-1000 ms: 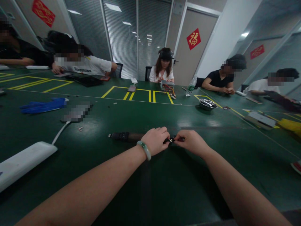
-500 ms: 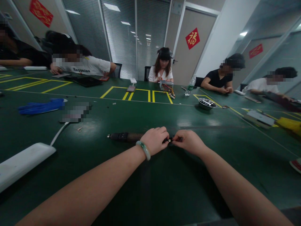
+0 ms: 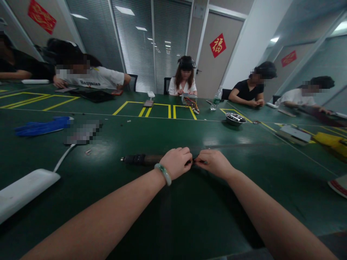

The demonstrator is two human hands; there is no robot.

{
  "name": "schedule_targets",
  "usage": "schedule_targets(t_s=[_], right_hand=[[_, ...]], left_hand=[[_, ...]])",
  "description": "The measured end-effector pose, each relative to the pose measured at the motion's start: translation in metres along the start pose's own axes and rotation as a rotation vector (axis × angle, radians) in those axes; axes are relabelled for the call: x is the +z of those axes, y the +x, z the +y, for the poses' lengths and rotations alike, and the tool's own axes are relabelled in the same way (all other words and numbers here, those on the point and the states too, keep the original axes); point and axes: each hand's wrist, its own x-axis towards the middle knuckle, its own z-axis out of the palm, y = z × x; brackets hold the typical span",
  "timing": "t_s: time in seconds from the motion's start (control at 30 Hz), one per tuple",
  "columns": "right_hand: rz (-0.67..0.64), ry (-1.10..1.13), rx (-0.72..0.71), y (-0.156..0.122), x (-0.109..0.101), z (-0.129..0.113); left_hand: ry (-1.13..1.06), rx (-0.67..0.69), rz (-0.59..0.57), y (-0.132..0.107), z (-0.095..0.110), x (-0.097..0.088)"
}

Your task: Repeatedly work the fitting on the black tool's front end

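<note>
A dark, long electric screwdriver lies across the green table, its metal tip pointing left. Wrapped over its rear end is my left hand, closed, with a green-and-white bangle at the wrist. My right hand is closed in a pinch right beside the left fingertips, at the tool's tail end. A small shiny metal bit shows between the two hands. What the right fingers grip is mostly hidden, a small dark piece at most.
To the left lie a blue glove, a phone and a white power bank joined by a cable. Beyond are a steel bowl, a water bottle and a box with wires. Several people sit around the table.
My right fingers have shifted slightly and closed in on the tool's tail end. The left hand keeps its hold on the electric screwdriver. The whole view has moved a little.
</note>
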Motion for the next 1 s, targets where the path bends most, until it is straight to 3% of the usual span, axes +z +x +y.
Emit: schedule_targets(t_s=[0.37,0.87,1.0], right_hand=[[0.017,-0.006,0.124,0.0,0.0,-0.004],[0.075,0.091,0.113,0.001,0.009,-0.003],[0.032,0.118,0.173,0.004,0.012,-0.004]], left_hand=[[-0.001,-0.009,-0.005,0.002,-0.001,0.0],[0.04,0.005,-0.01,0.001,0.002,0.002],[0.037,-0.003,-0.002,0.001,0.001,0.002]])
